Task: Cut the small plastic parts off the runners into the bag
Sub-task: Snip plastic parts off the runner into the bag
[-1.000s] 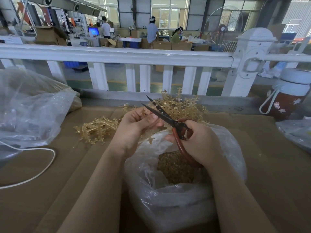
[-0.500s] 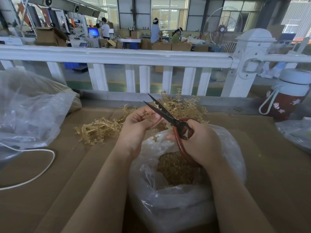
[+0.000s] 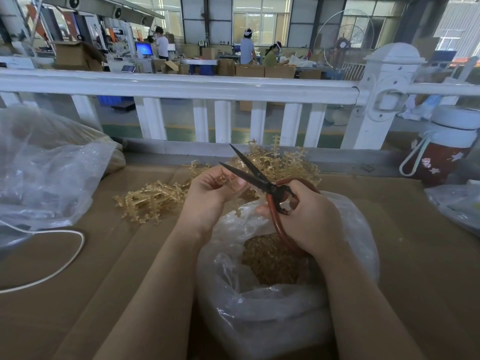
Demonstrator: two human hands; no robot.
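Left hand (image 3: 207, 201) has its fingers (image 3: 220, 178) curled in tight, pinching a small amber runner (image 3: 225, 180) right at the scissor blades. The right hand (image 3: 306, 216) is wrapped around the scissors (image 3: 262, 181), fingers through and around the reddish-brown loop handles, which are long and rounded and dip down toward the bag. The blades are dark, thin and pointy, spread in a narrow V aiming up and away to the left. The lower blade sits just beside the left fingertips.

Both forearms come up from the bottom of the frame and meet over the mouth of the bag (image 3: 272, 315). It's clear crinkly plastic, open at the top, with a heap of tiny golden-tan cut parts (image 3: 270, 261) inside.

Behind the hands there's a tangled pile of uncut runners (image 3: 153, 201), same translucent amber, spiky and branchy, lying on the brown cardboard-covered surface (image 3: 78, 294). More of them are heaped further back near the white railing (image 3: 181, 87).

Off to the left is another big clear bag (image 3: 46, 172), plus a white cord (image 3: 65, 255) looping across the cardboard. On the far right stands a red bottle (image 3: 441, 162) with a white lid and strap.
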